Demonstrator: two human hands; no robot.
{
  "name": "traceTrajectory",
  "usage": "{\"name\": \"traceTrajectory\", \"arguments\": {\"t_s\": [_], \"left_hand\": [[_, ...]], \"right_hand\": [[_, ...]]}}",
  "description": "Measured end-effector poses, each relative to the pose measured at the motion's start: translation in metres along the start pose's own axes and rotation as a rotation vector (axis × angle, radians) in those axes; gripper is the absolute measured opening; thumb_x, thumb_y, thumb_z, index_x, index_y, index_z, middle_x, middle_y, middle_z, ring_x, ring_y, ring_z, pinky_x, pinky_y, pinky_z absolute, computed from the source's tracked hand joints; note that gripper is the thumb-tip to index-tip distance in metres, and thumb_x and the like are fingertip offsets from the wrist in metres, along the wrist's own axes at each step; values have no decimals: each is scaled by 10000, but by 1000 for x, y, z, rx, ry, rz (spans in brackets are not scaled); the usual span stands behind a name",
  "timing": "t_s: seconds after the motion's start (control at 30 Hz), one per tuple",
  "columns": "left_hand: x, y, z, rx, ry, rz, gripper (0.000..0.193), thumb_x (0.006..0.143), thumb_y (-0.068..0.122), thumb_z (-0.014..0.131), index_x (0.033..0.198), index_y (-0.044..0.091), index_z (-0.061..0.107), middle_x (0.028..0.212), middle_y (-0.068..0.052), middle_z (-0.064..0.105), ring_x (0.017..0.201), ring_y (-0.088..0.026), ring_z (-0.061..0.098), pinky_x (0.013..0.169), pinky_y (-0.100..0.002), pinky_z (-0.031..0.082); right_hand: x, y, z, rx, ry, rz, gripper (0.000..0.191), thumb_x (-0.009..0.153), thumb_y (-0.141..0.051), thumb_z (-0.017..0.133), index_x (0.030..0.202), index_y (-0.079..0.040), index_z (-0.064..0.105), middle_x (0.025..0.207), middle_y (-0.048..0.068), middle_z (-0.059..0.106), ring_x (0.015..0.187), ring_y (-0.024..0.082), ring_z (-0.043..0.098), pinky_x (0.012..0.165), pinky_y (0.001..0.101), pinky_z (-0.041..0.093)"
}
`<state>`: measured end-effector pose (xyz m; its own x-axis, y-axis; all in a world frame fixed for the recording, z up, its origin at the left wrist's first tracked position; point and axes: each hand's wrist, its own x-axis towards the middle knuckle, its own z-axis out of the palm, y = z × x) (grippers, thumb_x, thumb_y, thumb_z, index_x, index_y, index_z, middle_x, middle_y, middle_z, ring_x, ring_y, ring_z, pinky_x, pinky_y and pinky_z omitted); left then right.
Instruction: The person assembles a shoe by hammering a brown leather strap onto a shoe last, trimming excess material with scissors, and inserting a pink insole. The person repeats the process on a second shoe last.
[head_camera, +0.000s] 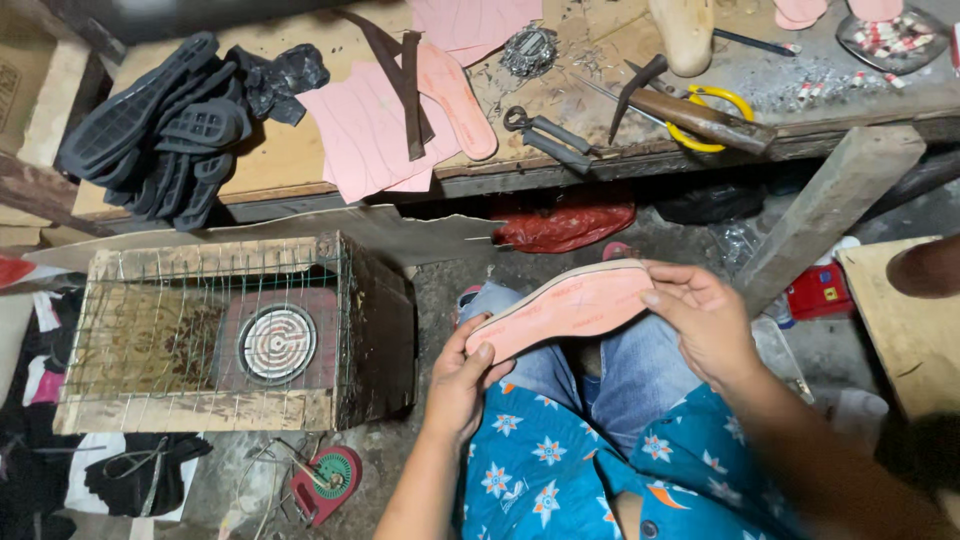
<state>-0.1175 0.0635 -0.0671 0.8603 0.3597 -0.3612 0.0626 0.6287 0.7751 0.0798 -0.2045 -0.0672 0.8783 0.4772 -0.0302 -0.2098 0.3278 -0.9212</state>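
The left hand (458, 378) pinched one end and the right hand (706, 322) the other end of a pink insole (570, 305), held flexed above the lap, well below the front edge of the workbench (280, 165). Gripped only by fingertips at its tips, the insole could probably spring free and fall toward the wire-topped wooden box (380, 320) beside the left knee. That box held a round coil heater (277, 343); a tray (890, 40) at the workbench's far right corner held small pale pieces.
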Motion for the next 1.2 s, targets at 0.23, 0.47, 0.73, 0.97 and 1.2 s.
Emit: {"name": "traceTrajectory", "arguments": {"t_s": [0.23, 0.47, 0.73, 0.97, 1.2], "left_hand": [[-8, 1, -5, -39, 21, -16, 597, 932, 159, 662, 1488, 48, 475, 1360, -127, 624, 1171, -228, 662, 942, -372, 587], [-7, 0, -7, -43, 20, -25, 613, 937, 144, 652, 1508, 50, 451, 1397, -125, 606, 1203, -222, 646, 962, -366, 577], [-8, 2, -5, -36, 32, -31, 621, 942, 127, 634, 1522, 42, 429, 1425, -115, 590, 1215, -213, 638, 970, -362, 572], [-7, -1, -9, -51, 33, -30, 619, 947, 124, 631, 1524, 33, 426, 1422, -116, 590, 1208, -210, 639, 961, -358, 574], [-6, 6, -2, -26, 48, -23, 591, 932, 118, 641, 1485, 10, 459, 1368, -130, 616, 1164, -219, 664, 936, -356, 591]], "right_hand": [[-16, -24, 43, -238, -46, -224, 274, 916, 90, 679, 1190, 80, 676, 1334, 175, 664, 1246, 216, 636, 1100, 348, 507], [-19, -33, 51, -405, -42, -315, 233, 917, 61, 700, 1150, 68, 713, 1311, 176, 686, 1239, 221, 643, 1088, 322, 489], [-19, -38, 55, -505, -1, -304, 206, 912, 30, 719, 1116, 61, 730, 1249, 169, 717, 1177, 207, 674, 1051, 306, 505], [-17, -41, 58, -515, 17, -292, 172, 911, 32, 722, 1080, 65, 731, 1213, 164, 727, 1145, 202, 686, 1028, 304, 519], [-11, -25, 39, -403, 19, -201, 148, 915, 38, 728, 1057, 62, 697, 1163, 137, 724, 1087, 166, 681, 977, 284, 533]]}}
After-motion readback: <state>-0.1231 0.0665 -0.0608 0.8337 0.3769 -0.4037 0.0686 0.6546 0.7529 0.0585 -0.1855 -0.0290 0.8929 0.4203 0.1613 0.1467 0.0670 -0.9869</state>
